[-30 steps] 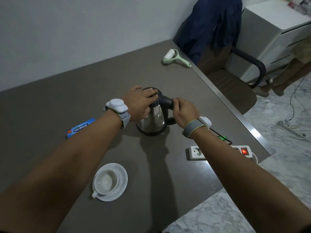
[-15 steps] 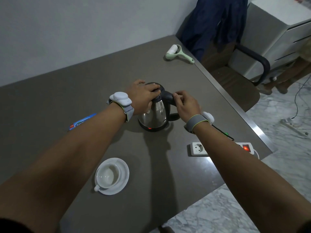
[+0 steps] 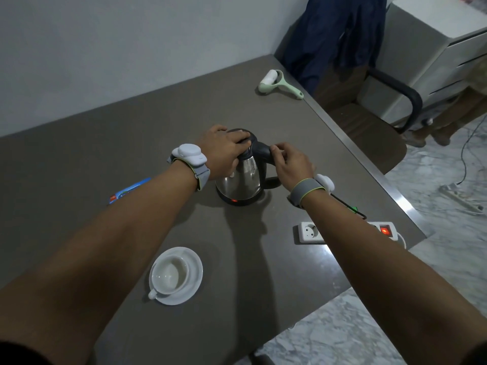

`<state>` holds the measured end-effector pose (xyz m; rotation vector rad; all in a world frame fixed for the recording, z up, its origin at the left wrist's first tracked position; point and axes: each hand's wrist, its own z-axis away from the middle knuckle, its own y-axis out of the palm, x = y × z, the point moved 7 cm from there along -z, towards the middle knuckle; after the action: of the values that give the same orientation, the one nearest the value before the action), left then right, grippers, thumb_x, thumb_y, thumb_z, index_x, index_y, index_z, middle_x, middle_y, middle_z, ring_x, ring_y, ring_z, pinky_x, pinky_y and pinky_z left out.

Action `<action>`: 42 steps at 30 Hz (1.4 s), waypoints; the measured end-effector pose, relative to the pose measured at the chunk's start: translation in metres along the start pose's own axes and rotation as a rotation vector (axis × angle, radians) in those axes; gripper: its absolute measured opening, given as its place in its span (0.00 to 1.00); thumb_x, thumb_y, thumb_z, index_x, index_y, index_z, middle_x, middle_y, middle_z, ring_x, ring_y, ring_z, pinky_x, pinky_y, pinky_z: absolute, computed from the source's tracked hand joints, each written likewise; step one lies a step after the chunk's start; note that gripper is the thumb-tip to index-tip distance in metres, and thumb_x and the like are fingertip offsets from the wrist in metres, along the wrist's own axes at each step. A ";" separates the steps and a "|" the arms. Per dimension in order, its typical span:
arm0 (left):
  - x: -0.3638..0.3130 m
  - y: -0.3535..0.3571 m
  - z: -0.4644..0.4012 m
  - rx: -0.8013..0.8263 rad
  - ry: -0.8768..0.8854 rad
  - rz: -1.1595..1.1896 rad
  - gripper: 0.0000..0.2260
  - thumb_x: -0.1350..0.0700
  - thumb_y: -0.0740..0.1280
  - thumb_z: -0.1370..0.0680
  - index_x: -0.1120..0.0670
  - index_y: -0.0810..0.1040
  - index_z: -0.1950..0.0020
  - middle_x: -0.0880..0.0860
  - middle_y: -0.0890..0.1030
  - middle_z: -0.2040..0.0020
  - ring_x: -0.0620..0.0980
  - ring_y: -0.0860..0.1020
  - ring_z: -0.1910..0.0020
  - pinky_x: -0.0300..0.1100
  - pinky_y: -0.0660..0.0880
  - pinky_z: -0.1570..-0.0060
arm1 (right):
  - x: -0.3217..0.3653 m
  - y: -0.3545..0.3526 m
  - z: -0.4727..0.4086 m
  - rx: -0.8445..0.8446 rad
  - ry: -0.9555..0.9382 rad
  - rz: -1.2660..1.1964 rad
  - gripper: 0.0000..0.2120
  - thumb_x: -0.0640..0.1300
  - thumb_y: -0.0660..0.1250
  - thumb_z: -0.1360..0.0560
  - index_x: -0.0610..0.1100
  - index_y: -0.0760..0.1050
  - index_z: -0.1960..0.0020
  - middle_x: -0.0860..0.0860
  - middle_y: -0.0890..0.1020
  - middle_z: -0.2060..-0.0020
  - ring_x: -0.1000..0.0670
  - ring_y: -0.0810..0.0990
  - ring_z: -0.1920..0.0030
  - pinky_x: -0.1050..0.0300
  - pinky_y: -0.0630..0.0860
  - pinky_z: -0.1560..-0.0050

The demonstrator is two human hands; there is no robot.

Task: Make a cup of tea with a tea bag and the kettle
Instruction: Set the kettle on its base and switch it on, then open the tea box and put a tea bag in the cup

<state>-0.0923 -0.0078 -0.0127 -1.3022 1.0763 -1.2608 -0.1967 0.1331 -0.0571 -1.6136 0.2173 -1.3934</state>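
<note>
- Head view: kettle (image 3: 241, 177) upright mid-table (image 3: 79, 159), red lamp (image 3: 234, 200) glowing at its base, so apparently switched on.
- Left hand (image 3: 224, 151) pressed flat over the black lid (image 3: 243, 137), fingers curled onto its rim.
- Right hand (image 3: 291, 162) pinched on top of the handle (image 3: 263, 151), fingertips together at the switch or lid catch; which one, cannot tell.
- Empty cup (image 3: 170, 273) on its saucer (image 3: 192, 272), near the front edge, well apart from the kettle.
- Tea-bag packet (image 3: 126, 192) half hidden behind the left forearm.
- Best to seat the lid fully, keep palms off the steel, wait for the boil.
</note>
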 end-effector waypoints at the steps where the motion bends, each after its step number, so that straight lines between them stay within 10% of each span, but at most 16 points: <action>1: 0.000 0.000 0.000 0.000 0.003 -0.002 0.24 0.55 0.65 0.24 0.52 0.70 0.27 0.52 0.69 0.25 0.56 0.74 0.33 0.54 0.61 0.28 | 0.000 0.000 0.000 0.004 0.000 0.007 0.16 0.59 0.55 0.16 0.55 0.77 0.41 0.53 0.85 0.47 0.44 0.80 0.42 0.41 0.67 0.33; 12: -0.002 -0.007 0.016 -0.082 -0.048 0.143 0.26 0.56 0.63 0.25 0.53 0.69 0.26 0.52 0.68 0.25 0.53 0.66 0.25 0.52 0.62 0.29 | 0.032 0.001 0.008 -0.032 -0.183 0.212 0.19 0.55 0.54 0.16 0.52 0.75 0.31 0.49 0.79 0.36 0.43 0.76 0.35 0.41 0.65 0.31; 25: 0.074 -0.006 0.128 -0.380 -0.440 0.181 0.19 0.55 0.63 0.27 0.53 0.78 0.37 0.52 0.79 0.38 0.56 0.77 0.41 0.49 0.71 0.48 | 0.138 0.047 0.041 -0.070 -0.564 0.349 0.19 0.56 0.56 0.17 0.53 0.75 0.30 0.50 0.77 0.31 0.45 0.74 0.32 0.37 0.59 0.27; 42: 0.136 0.112 0.282 -0.139 -0.923 0.327 0.17 0.52 0.66 0.26 0.51 0.78 0.38 0.52 0.77 0.40 0.59 0.75 0.41 0.53 0.73 0.44 | 0.218 0.202 0.084 0.268 -0.863 0.370 0.19 0.51 0.61 0.17 0.47 0.75 0.29 0.46 0.77 0.30 0.41 0.74 0.31 0.41 0.62 0.25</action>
<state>0.2020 -0.1366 -0.0992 -1.4975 0.6542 -0.2532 0.0330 -0.0736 -0.0503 -1.6910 -0.1730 -0.3558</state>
